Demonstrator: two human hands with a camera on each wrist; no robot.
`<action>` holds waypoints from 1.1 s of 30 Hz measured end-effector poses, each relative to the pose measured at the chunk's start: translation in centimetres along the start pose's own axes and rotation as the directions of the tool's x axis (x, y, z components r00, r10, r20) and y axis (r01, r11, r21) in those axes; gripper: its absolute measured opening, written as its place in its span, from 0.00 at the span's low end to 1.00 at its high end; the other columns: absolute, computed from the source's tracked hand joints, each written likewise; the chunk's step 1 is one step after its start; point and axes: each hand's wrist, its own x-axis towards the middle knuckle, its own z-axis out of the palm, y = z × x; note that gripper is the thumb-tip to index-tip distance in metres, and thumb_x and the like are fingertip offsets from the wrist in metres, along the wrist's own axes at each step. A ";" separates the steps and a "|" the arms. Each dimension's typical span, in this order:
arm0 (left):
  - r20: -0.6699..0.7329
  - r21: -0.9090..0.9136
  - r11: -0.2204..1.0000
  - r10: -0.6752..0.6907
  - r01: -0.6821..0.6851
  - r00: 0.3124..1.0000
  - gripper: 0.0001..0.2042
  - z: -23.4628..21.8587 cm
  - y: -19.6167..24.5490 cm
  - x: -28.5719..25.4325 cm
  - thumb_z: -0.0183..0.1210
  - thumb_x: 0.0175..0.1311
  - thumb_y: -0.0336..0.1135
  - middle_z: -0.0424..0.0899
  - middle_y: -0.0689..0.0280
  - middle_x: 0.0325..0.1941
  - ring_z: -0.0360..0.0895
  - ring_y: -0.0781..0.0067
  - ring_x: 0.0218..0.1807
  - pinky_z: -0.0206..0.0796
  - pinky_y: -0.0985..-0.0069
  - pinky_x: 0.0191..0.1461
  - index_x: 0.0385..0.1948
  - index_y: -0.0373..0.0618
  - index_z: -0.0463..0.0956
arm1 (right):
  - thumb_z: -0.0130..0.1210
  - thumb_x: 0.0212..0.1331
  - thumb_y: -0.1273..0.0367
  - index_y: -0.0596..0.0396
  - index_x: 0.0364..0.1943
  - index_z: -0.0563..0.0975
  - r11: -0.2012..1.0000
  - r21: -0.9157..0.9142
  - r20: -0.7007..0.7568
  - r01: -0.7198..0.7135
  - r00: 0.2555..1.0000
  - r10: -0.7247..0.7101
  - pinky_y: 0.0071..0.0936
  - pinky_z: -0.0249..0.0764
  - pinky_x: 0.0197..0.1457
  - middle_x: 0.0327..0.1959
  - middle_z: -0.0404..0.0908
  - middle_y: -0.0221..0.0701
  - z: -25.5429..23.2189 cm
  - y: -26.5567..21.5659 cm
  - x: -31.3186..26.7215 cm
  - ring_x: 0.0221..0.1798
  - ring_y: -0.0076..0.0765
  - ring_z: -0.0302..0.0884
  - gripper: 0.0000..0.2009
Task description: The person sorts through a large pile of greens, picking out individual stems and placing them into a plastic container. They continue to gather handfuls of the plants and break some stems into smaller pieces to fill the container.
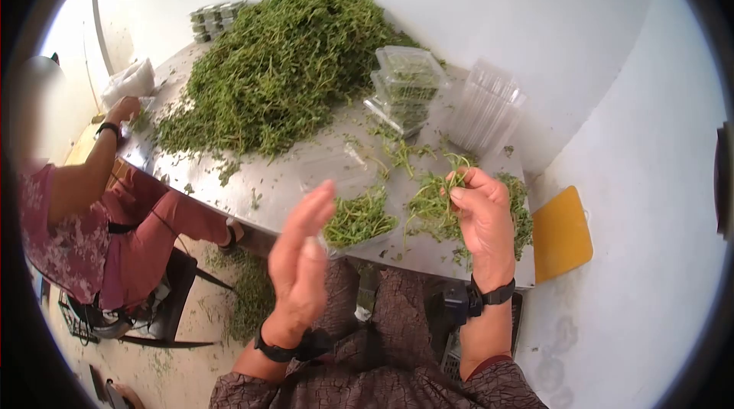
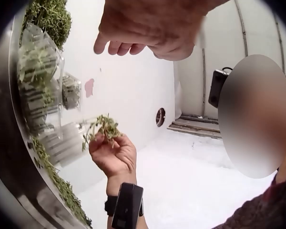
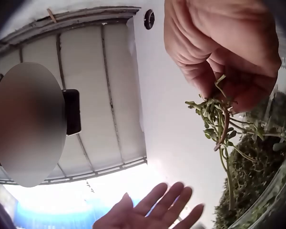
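The right hand [image 1: 489, 218] has its thumb and fingers curled together, pinching a small bunch of green sprigs [image 3: 212, 115] that droops from the fingertips, while the left hand [image 1: 300, 256] is up in the air, palm open, fingers long and nearly straight, with nothing in it. Going by the clock from the right hand, a clear tub [image 1: 375, 242] of cut greens sits at nine on the metal table [image 1: 275, 187], and loose greens [image 1: 522, 214] lie around and below the hand. Stacked clear boxes [image 1: 409, 80] with greens in them are at eleven, nested clear plastic pieces [image 1: 485, 107] at twelve, the big green heap [image 1: 275, 65] at ten, a yellow board [image 1: 563, 233] at three, and well off at nine sits another person [image 1: 76, 233] in pinkish clothes
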 end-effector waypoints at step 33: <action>-0.033 -0.825 0.496 -0.523 0.272 0.852 0.17 1.4 -0.8 -2.0 0.46 0.76 0.46 0.80 0.62 0.47 0.79 0.64 0.46 0.74 0.66 0.55 0.53 0.42 0.70 | 0.68 0.53 0.70 0.63 0.45 0.78 0.758 -0.551 0.346 0.348 0.922 -0.172 0.27 0.79 0.37 0.34 0.83 0.40 6.6 2.9 -9.3 0.32 0.34 0.82 0.17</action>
